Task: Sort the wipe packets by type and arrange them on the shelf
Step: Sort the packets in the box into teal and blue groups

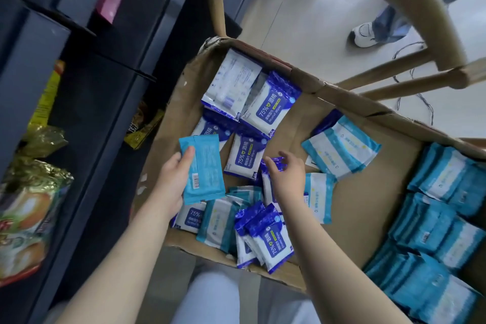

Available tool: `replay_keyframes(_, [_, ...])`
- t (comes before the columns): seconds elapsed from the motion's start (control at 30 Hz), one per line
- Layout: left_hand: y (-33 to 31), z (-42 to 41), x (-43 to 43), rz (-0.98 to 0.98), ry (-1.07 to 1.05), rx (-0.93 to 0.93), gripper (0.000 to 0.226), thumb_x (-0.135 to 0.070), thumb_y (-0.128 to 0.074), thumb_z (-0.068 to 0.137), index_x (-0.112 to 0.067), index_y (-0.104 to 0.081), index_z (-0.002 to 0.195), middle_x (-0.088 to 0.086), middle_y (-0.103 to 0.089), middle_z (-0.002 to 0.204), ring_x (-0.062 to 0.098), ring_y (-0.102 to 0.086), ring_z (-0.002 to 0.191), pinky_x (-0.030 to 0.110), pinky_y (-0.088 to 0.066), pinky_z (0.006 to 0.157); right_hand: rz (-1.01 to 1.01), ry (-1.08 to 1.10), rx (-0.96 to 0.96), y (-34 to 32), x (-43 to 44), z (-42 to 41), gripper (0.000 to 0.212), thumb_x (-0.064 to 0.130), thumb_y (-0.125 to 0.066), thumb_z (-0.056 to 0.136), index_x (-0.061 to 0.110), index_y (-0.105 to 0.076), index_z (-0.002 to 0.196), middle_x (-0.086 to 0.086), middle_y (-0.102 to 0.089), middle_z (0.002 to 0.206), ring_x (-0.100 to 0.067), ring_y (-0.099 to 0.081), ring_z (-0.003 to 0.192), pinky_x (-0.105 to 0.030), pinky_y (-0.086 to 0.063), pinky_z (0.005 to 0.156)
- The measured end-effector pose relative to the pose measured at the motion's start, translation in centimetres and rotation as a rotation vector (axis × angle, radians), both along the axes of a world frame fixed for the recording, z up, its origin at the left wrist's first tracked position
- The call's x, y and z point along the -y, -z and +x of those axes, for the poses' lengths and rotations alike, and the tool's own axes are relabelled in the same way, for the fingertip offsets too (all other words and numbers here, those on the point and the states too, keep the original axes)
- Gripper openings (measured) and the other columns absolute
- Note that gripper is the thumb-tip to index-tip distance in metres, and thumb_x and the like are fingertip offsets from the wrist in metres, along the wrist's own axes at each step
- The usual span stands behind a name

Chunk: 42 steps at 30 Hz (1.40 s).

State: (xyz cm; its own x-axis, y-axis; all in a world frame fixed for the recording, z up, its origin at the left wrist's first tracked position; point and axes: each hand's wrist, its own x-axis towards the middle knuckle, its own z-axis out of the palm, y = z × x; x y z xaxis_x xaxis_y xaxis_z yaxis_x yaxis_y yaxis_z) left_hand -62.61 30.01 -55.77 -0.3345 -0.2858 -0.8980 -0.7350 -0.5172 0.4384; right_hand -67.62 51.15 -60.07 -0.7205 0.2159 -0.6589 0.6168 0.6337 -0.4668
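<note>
Left hand (173, 176) grips light-blue packet (203, 169), right hand (286, 176) reaches dark-blue alcohol packet (273, 163) beneath it, grip unclear; stacking both types together risks missort.

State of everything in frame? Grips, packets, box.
left grip: holds light-blue wipe packet above the box.
light-blue wipe packet: held, barcode side up.
right grip: over alcohol wipe packets; grasp unclear.
alcohol wipe packets: loose, mixed with light-blue ones.
stacked light-blue packets: neat rows, right side.
cardboard box: open.
</note>
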Motion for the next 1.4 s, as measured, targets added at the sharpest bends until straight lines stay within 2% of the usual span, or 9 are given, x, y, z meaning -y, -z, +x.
replay_keyframes(0.17, [0.6,1.3,-1.2,0.062,0.007,0.011,0.020,-0.031,-0.058,0.097,-0.021,-0.064,0.113,0.004,-0.075,0.105,0.021,-0.073,0.094,0.043,-0.059,0.079,0.140,0.136,0.173,1.2,-3.6,2.2,0.062,0.042,-0.076,0.084,0.011,-0.052,0.132,-0.008,-0.058,0.131,-0.027,-0.055,0.120,-0.042,-0.046,0.099])
replay_keyframes(0.33, [1.0,2.2,-2.8,0.084,0.007,0.031,0.014,-0.024,-0.061,0.096,-0.021,-0.067,0.108,0.005,-0.076,0.102,0.022,-0.074,0.091,0.041,-0.058,0.074,0.236,-0.021,0.289,1.8,-3.9,2.4,0.035,0.048,-0.072,0.083,0.025,-0.059,0.106,0.002,-0.064,0.111,-0.024,-0.059,0.108,-0.037,-0.038,0.084])
replay_keyframes(0.6, [-0.6,3.2,-4.0,0.066,-0.061,0.014,0.018,-0.014,-0.057,0.098,-0.020,-0.065,0.113,0.007,-0.073,0.110,0.023,-0.071,0.098,0.039,-0.058,0.071,-0.138,0.406,-0.011,-1.1,-5.7,1.8,0.008,0.028,-0.066,0.091,0.023,-0.066,0.097,0.002,-0.069,0.099,-0.019,-0.067,0.093,-0.041,-0.054,0.082])
replay_keyframes(0.7, [-1.4,3.4,-3.4,0.062,-0.090,-0.021,0.023,-0.015,-0.056,0.098,-0.019,-0.063,0.119,0.008,-0.072,0.115,0.024,-0.070,0.102,0.039,-0.059,0.074,-0.312,0.507,0.127,-2.3,-4.8,1.5,0.014,0.026,-0.072,0.089,0.026,-0.059,0.084,0.000,-0.069,0.092,-0.025,-0.071,0.090,-0.047,-0.059,0.083])
replay_keyframes(0.83, [-2.1,3.5,-2.5,0.043,-0.087,-0.082,0.029,-0.016,-0.056,0.097,-0.017,-0.061,0.125,0.006,-0.072,0.115,0.022,-0.070,0.104,0.038,-0.058,0.078,-0.419,0.465,0.250,-2.1,-1.0,1.0,0.016,0.022,-0.075,0.088,0.017,-0.061,0.091,-0.002,-0.068,0.088,-0.014,-0.066,0.068,-0.028,-0.057,0.057])
replay_keyframes(1.0, [-2.0,3.5,-1.8,0.001,-0.084,-0.105,0.024,-0.019,-0.057,0.096,-0.022,-0.063,0.119,0.002,-0.074,0.110,0.018,-0.071,0.101,0.036,-0.057,0.076,-0.457,0.505,0.153,0.3,1.0,-0.3,0.009,0.019,-0.070,0.092,0.019,-0.064,0.099,-0.002,-0.069,0.105,-0.018,-0.068,0.090,-0.034,-0.058,0.080])
replay_keyframes(1.13, [-1.5,3.4,-2.8,0.025,-0.093,-0.093,0.028,-0.019,-0.059,0.095,-0.020,-0.063,0.123,0.005,-0.073,0.112,0.021,-0.071,0.102,0.040,-0.056,0.080,-0.296,0.328,0.001,0.2,-2.2,-0.8,0.024,0.024,-0.065,0.094,0.018,-0.067,0.118,0.001,-0.069,0.118,-0.014,-0.065,0.105,-0.035,-0.052,0.098])
replay_keyframes(1.23, [-1.2,2.6,-4.5,0.068,-0.064,-0.097,0.026,-0.018,-0.061,0.094,-0.022,-0.064,0.120,0.004,-0.075,0.106,0.020,-0.073,0.095,0.039,-0.058,0.075,0.005,0.186,-0.277,-0.8,-6.8,-1.6,0.036,0.021,-0.066,0.093,0.014,-0.062,0.128,-0.003,-0.062,0.129,-0.017,-0.055,0.117,-0.012,-0.037,0.099])
replay_keyframes(1.4, [-0.6,0.7,-8.3,0.143,0.016,-0.135,0.024,-0.015,-0.061,0.093,-0.020,-0.064,0.116,0.006,-0.075,0.107,0.022,-0.072,0.096,0.039,-0.059,0.073,0.357,-0.010,-0.305,-0.6,-13.1,-4.0,0.051,0.031,-0.067,0.092,0.017,-0.054,0.139,-0.003,-0.058,0.138,-0.024,-0.048,0.130,-0.037,-0.033,0.109])
